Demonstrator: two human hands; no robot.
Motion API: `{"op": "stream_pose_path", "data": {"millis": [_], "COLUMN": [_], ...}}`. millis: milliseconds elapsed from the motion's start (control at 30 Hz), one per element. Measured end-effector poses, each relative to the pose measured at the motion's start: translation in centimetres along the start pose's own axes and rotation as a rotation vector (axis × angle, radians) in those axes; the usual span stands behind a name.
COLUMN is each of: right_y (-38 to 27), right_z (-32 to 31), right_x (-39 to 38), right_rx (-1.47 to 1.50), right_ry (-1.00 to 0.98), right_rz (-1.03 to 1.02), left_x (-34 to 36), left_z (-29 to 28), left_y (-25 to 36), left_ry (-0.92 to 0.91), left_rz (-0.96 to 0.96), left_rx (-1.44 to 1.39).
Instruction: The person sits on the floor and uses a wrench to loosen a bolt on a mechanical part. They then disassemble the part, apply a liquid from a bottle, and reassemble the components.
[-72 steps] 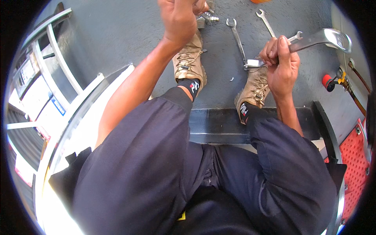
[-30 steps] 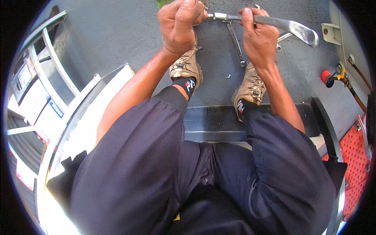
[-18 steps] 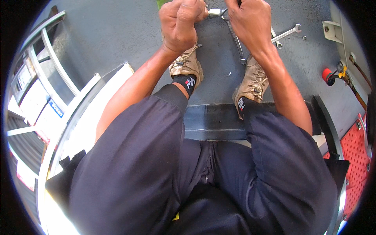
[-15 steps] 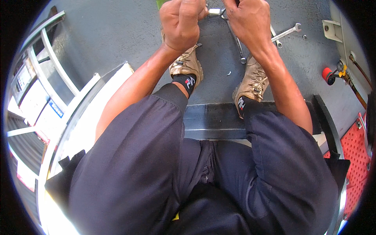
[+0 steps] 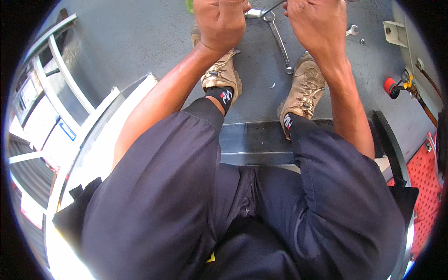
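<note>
My left hand (image 5: 219, 25) is closed in a fist at the top edge; what it grips is mostly hidden. Beside its fingers shows a short silver metal piece (image 5: 253, 13); I cannot tell whether the hand holds it. My right hand (image 5: 318, 28) is also closed, with a thin dark rod (image 5: 272, 8) running from its fingers toward that silver piece. Between the hands, a combination wrench (image 5: 281, 44) lies on the grey floor. Past my right hand pokes the open end of another wrench (image 5: 352, 31), its remainder covered by the hand. Nearby lies a small nut (image 5: 362, 41).
My tan shoes (image 5: 305, 88) rest on the grey floor (image 5: 140, 42), in front of a black ledge (image 5: 254, 140). At the left stands a metal frame (image 5: 60, 70). A red-capped fitting (image 5: 391, 88), a bracket (image 5: 395, 33) and a red perforated panel (image 5: 422, 196) are at the right.
My right hand has moved to the right, away from my left hand, and the dark rod now shows between them. It now covers more of the wrenches at the right.
</note>
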State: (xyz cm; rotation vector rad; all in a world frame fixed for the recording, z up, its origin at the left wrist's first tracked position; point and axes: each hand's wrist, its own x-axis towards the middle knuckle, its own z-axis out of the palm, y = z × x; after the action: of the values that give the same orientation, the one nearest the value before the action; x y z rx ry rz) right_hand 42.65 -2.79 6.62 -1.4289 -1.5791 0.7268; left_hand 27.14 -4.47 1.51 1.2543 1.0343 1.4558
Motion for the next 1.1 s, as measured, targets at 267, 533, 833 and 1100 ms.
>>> {"op": "stream_pose_path", "data": {"millis": [267,533,833,1100], "right_y": [1.2,0.4,5.1,5.7], "right_z": [-0.5,0.2,1.5,1.3], "right_x": [-0.4,-8.2,-15.3,-16.3], "right_rx": [-0.035,-0.109,-0.322,-0.309], "right_ry": [-0.051,-0.547,-0.924,-0.608], "right_rz": [-0.102,-0.547,-0.929,-0.859], "left_x": [0.7,6.0,5.9,10.1], "left_z": [1.0,1.0,-1.6,-7.8], "left_y": [-0.6,-1.9,-0.1,0.1], "left_ry": [0.08,0.164,0.149,0.234], "left_rz": [-0.07,-0.226,-0.271,-0.373], "left_rx": [0.067,0.124,0.013,-0.245]}}
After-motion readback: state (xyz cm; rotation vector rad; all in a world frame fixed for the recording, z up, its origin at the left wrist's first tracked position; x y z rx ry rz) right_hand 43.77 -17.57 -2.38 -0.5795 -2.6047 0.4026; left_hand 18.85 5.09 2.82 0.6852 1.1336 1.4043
